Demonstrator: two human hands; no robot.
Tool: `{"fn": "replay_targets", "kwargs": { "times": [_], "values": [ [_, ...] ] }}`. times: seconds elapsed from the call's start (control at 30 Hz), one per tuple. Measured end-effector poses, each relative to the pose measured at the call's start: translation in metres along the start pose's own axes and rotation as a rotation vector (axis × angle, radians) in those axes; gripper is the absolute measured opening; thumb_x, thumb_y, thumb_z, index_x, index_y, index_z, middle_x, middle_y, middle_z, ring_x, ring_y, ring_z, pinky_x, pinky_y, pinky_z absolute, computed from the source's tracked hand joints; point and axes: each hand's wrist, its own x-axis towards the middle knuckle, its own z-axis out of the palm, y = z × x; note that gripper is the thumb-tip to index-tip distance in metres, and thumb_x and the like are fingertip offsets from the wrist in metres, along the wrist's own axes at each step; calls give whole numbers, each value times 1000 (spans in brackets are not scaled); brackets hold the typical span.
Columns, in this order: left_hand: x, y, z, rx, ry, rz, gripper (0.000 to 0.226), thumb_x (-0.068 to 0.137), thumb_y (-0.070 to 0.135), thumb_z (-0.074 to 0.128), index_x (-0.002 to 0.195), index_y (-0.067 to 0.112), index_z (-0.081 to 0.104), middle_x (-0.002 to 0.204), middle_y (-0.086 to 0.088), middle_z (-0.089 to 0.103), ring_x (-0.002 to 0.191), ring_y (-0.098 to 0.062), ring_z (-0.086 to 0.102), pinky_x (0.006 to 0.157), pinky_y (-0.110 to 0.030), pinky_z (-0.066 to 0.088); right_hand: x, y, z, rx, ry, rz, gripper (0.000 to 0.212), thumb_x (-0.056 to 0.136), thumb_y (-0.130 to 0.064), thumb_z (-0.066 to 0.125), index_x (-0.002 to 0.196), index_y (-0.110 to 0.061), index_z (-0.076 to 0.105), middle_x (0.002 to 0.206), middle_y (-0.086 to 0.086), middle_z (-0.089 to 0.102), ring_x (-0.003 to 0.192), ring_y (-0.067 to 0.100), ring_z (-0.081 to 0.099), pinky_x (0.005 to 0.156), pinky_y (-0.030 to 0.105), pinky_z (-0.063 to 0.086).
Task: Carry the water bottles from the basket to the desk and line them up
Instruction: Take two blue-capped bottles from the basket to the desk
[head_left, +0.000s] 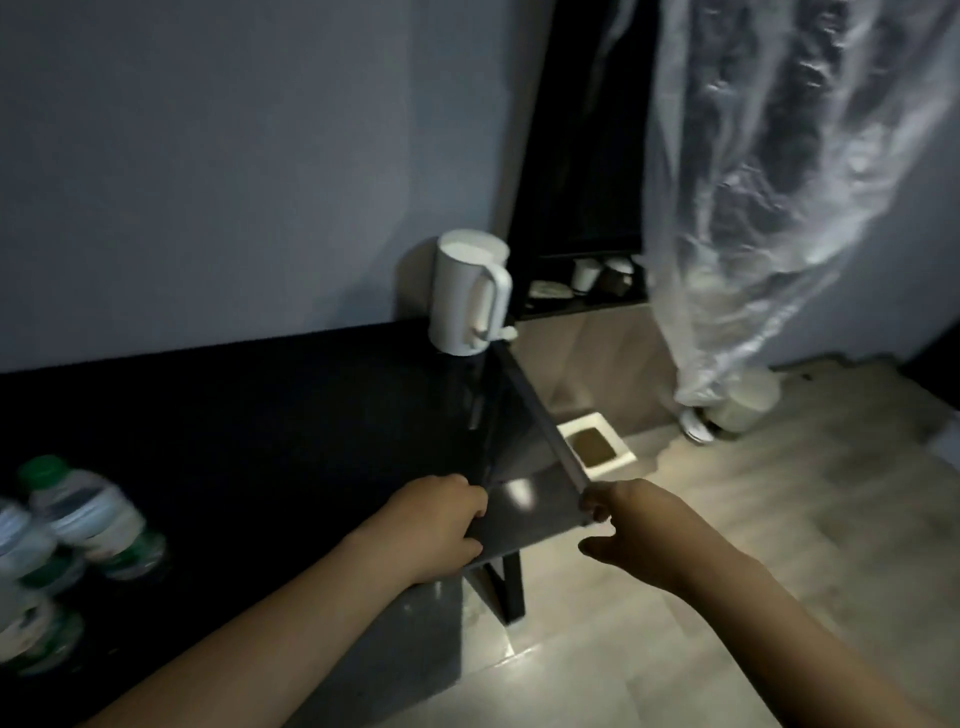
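Landmark: I take the desk (260, 415) as my reference; it is dark-topped and runs along the wall.
Bottles: three water bottles (88, 514) stand on the desk at its left end, green-capped, close together in a loose cluster. They are blurred, so I cannot read whether they form a clean row.
Basket: not in view; I cannot say how many bottles remain in it.
Left hand (436, 525): at the desk's near right corner, fingers curled over the top and thumb under the front edge, gripping the desk itself. No bottle in it.
Right hand (639, 530): just off the same corner, fingers curled, one fingertip at the corner and the thumb apart below. No bottle in it; I cannot tell whether it grips the edge.
Other items: a white kettle (467, 296) sits on the desk's far right corner; a plastic-wrapped garment (769, 182) hangs beyond the desk's right end.
Progress: I judge it partly done, with some bottles delivered.
Left to do: probably fetch any remaining bottles, then straighten the cluster into a line along the desk.
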Motion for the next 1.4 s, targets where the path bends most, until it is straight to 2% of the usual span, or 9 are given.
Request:
{"fn": "replay_targets", "kwargs": {
  "times": [0.17,0.27,0.43,0.6,0.7,0.87,1.03,1.2,1.4],
  "values": [
    [46,87,14,132,-35,179,31,88,31,58,114,15,57,116,-3,56,101,-22,56,84,-32,48,-54,83,3,94,53,184,41,85,-41,66,122,-29,55,115,-9,63,100,11,60,78,23,45],
    [66,139,25,200,-40,275,28,88,34,58,111,17,56,116,-4,55,103,-23,56,76,-26,37,-89,127,6,130,85,285,42,85,-42,65,123,-29,54,116,-9,63,100,11,60,77,23,44],
    [96,216,41,228,-50,395,33,88,35,58,118,21,55,119,-2,56,104,-22,57,88,-33,49,-139,187,6,183,121,454,41,83,-41,65,121,-26,56,114,-6,63,100,14,60,83,28,49],
    [128,286,57,226,-77,519,38,89,37,56,124,23,53,125,1,55,111,-20,55,94,-36,47,-180,237,1,225,167,578,40,83,-38,64,121,-27,56,115,-6,63,101,14,60,83,29,49],
    [149,318,66,250,-111,586,38,88,37,56,123,22,53,121,1,57,108,-20,56,92,-37,48,-193,266,-2,262,192,645,41,84,-39,65,122,-27,56,117,-8,62,102,12,60,83,28,50],
    [204,372,68,271,-112,694,39,87,37,57,123,22,53,120,1,57,108,-20,56,90,-35,46,-197,317,-7,284,200,781,42,85,-38,63,124,-25,55,116,-5,63,103,13,60,83,27,50],
    [273,410,53,319,-83,795,41,87,38,58,125,22,53,124,1,57,111,-21,55,89,-33,45,-181,365,-31,303,221,883,43,87,-37,63,126,-23,54,117,-2,63,101,15,62,87,34,53],
    [345,439,28,297,-58,888,41,87,39,57,124,24,53,125,3,58,112,-19,54,92,-34,45,-151,407,-67,305,283,947,43,88,-38,62,129,-24,54,120,-5,62,104,12,61,89,30,53],
    [425,489,15,283,-53,994,41,86,41,57,122,24,54,120,2,59,110,-20,56,90,-32,45,-122,466,-96,317,385,1055,44,88,-38,63,129,-25,53,122,-5,62,106,11,60,90,28,51]
  ]
}}
